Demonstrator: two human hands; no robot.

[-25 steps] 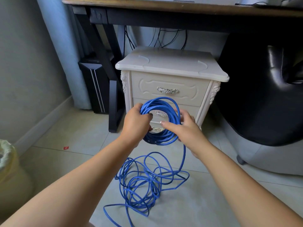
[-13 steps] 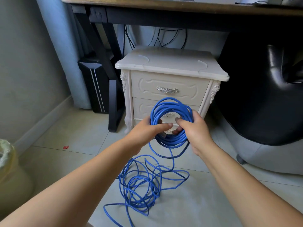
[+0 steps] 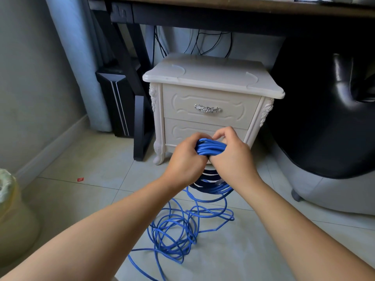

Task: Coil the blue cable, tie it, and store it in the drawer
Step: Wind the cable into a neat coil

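The blue cable [image 3: 210, 148] is gathered into a coil that both hands grip at its top, in front of the cream nightstand [image 3: 211, 82]. My left hand [image 3: 185, 158] clasps the bundle from the left. On the right, my right hand [image 3: 233, 155] holds it with thumb and forefinger pinched above the strands. The coil's lower loops [image 3: 215, 188] hang below the hands. A long loose tangle of the same cable [image 3: 174, 234] lies on the tiled floor. Both nightstand drawers are shut; the upper drawer [image 3: 207, 108] has a silver handle, and my hands partly hide the lower one.
A dark desk [image 3: 223, 9] spans above the nightstand, with black wires behind it. A black computer tower [image 3: 115, 102] stands to the left. A black chair [image 3: 328, 110] fills the right side. A bin with a pale bag [image 3: 12, 216] stands at the near left.
The coil stood upright as an open ring between my hands; now it is turned edge-on and squeezed into a bundle. Both hands have closed together over its top.
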